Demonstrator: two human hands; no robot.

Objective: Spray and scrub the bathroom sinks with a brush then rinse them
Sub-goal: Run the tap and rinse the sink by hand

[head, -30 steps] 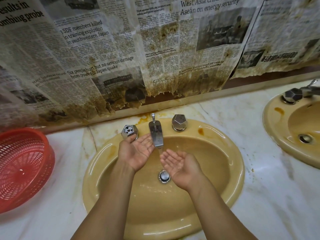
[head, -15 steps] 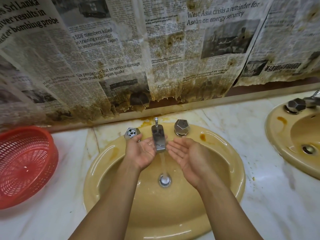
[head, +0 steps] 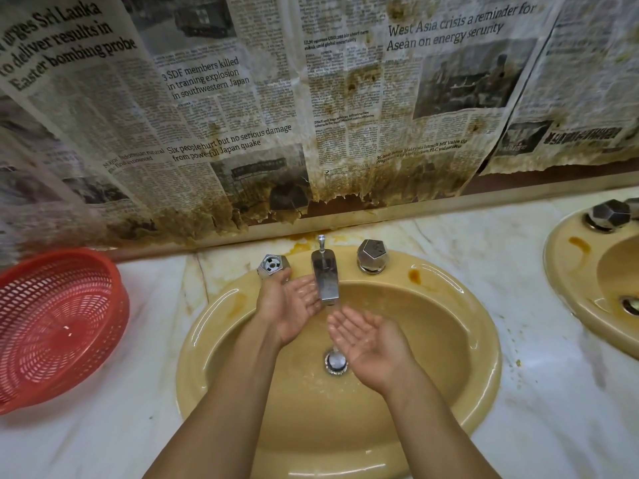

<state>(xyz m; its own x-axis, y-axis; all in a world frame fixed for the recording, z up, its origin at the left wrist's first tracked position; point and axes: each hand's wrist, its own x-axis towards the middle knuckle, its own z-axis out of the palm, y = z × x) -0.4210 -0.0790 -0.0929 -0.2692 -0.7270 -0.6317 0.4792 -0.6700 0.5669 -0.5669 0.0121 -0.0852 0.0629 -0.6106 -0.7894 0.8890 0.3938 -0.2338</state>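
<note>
A yellow oval sink (head: 460,344) is set in a white marble counter. Its chrome faucet (head: 324,274) runs a thin stream of water toward the metal drain (head: 335,361). My left hand (head: 288,305) is cupped palm up just left of the spout, below the left tap knob (head: 273,266). My right hand (head: 371,340) is cupped palm up under the stream, right of the drain. Both hands are wet and hold nothing. The right tap knob (head: 372,254) stands untouched. No brush or spray bottle is in view.
A red plastic basket (head: 52,326) sits on the counter to the left. A second yellow sink (head: 574,281) with a dark knob (head: 610,214) is at the right edge. Stained newspaper (head: 242,115) covers the wall behind. Marble counter (head: 539,409) lies between the sinks.
My right hand has dropped from beside the spout to lower in the bowl, under the stream. My left hand stays beside the spout. The water keeps running.
</note>
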